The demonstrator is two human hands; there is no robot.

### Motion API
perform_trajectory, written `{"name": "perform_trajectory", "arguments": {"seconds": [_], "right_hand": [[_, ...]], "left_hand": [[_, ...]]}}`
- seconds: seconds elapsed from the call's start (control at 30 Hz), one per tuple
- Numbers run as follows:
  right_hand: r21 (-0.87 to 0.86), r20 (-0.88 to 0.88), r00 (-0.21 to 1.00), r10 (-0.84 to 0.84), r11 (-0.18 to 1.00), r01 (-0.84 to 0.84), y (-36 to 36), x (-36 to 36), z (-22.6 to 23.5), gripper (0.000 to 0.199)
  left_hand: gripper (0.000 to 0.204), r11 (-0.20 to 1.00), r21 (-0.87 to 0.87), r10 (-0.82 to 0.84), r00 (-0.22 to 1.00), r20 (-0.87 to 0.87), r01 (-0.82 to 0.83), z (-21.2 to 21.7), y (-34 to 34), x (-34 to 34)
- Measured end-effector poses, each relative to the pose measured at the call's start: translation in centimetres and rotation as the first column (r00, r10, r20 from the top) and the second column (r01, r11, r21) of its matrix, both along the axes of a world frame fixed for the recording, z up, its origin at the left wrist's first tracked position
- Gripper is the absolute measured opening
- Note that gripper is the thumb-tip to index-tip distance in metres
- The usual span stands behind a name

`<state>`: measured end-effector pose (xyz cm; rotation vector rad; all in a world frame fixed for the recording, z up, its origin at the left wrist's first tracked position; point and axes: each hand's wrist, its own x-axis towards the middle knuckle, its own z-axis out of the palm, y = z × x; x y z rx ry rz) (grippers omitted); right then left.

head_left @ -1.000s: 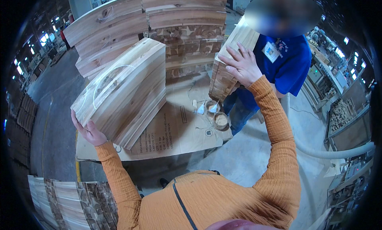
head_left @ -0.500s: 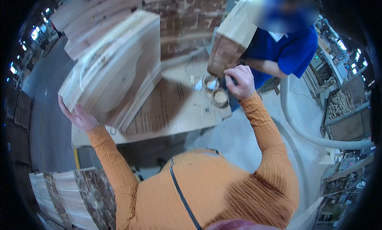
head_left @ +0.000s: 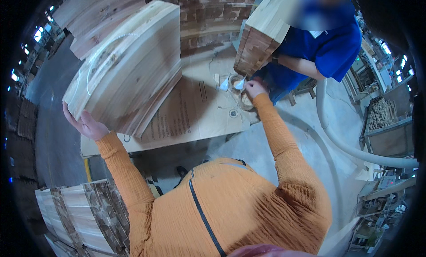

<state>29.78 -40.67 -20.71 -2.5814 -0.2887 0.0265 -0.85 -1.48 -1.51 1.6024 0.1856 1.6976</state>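
A stack of pale wooden panels (head_left: 137, 75) stands on edge and leans on a cardboard-covered table (head_left: 195, 117). My left hand (head_left: 92, 125) grips the near left corner of the panels, thumb and fingers on either side. My right hand (head_left: 256, 87) is over the table's right end, fingers drawn together; what they hold, if anything, is too small to make out. Right beside its fingertips is a white-bladed spatula (head_left: 240, 84) resting at a round tub (head_left: 235, 79). A second white spatula (head_left: 224, 85) lies to the left, and another round tub (head_left: 244, 101) sits just below my hand.
Across the table a co-worker in a blue shirt (head_left: 330, 57) handles a block of wooden panels (head_left: 255, 46). More boards (head_left: 213, 17) are stacked behind. A thick pale hose (head_left: 337, 148) curves over the floor at right. Another wood stack (head_left: 75, 212) stands at lower left.
My right hand has moved down and left toward the tubs and the spatula. My left hand stays on the panel corner. The co-worker and the block have shifted slightly.
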Motion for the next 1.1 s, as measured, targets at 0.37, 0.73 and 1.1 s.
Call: {"name": "perform_trajectory", "arguments": {"seconds": [0.37, 0.73, 1.1], "right_hand": [[-0.041, -0.355, 0.932, -0.074, 0.997, 0.064, 3.7, 1.7, -1.8, 0.058], [-0.047, 0.47, 0.867, -0.168, 0.975, 0.215, 5.1, -1.7, 0.7, 0.023], [-0.825, -0.061, 0.963, 0.262, 0.53, -0.196, 14.2, -0.2, 2.1, 0.039]], "left_hand": [[0.058, 0.996, 0.089, -0.011, 1.0, 0.024, 0.009, 0.4, -0.8, -0.1], [0.062, 0.991, 0.109, 0.071, 0.997, 0.01, -0.071, 0.0, -0.7, -0.3], [0.057, 0.998, 0.047, 0.044, 0.999, -0.011, -0.044, -0.1, 0.3, -0.4]]}}
